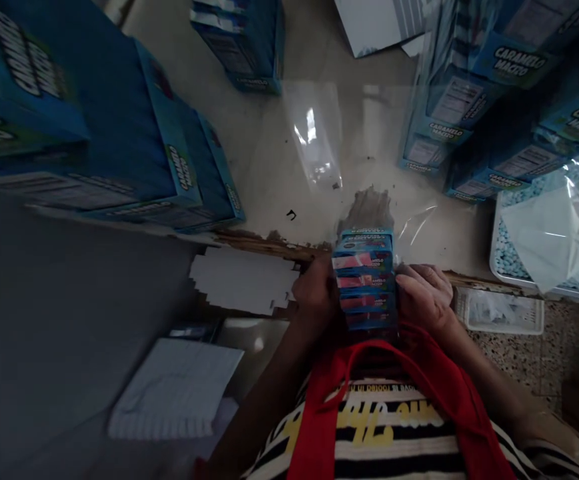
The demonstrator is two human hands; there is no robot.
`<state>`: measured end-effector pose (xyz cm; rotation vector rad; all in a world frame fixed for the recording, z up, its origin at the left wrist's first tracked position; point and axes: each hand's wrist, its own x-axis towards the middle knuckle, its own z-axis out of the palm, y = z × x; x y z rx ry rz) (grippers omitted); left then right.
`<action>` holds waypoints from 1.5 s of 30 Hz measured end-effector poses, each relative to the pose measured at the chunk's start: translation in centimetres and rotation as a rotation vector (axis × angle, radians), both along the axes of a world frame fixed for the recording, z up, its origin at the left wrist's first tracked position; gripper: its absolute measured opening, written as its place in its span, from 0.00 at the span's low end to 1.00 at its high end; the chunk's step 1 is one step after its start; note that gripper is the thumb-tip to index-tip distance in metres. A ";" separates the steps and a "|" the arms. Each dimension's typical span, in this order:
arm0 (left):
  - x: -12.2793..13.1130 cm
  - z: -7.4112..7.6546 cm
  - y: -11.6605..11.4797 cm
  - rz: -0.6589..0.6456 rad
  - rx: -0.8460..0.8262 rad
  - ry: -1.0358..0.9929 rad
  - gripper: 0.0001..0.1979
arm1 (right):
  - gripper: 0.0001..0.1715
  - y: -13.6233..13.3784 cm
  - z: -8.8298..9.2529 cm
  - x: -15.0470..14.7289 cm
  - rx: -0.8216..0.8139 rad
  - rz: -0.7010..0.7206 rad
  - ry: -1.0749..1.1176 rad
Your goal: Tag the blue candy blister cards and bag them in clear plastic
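A stack of small blue candy boxes [365, 281] with pink patches stands at the near edge of the table, close to my chest. My left hand [314, 290] is closed against the stack's left side, its fingertips partly hidden in shadow. On the right side, my right hand [425, 293] has its fingers curled in and pressed to the boxes. Crinkled clear plastic [419, 220] shows just beyond the right hand. A greyish-brown ridged patch [368, 208] lies right behind the stack; what it is I cannot tell.
Blue caramel cartons are stacked at left [114, 133], at the back [249, 47] and at right [464, 100]. A clear plastic bag [314, 133] lies mid-table. At right are a tray of pale blue candies [503, 257] and a white basket [529, 320]. White sheets [174, 387] sit lower left.
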<state>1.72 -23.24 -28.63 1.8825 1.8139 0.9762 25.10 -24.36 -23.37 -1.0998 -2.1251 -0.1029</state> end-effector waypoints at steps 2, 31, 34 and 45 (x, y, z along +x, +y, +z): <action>0.0 0.3 -0.5 -0.091 0.112 0.000 0.15 | 0.14 -0.3 -0.9 0.0 -0.001 -0.071 0.061; 0.8 -1.4 -3.8 0.117 -0.035 -0.161 0.17 | 0.06 -0.5 -4.9 -0.5 -0.085 -0.283 0.244; 0.7 -0.7 -2.4 0.015 -0.115 0.007 0.09 | 0.06 -0.5 -4.3 -0.5 -0.161 -0.350 0.097; -0.5 0.4 -2.0 -0.378 -0.321 0.404 0.10 | 0.12 -1.9 -1.8 1.5 -0.153 -0.109 -0.284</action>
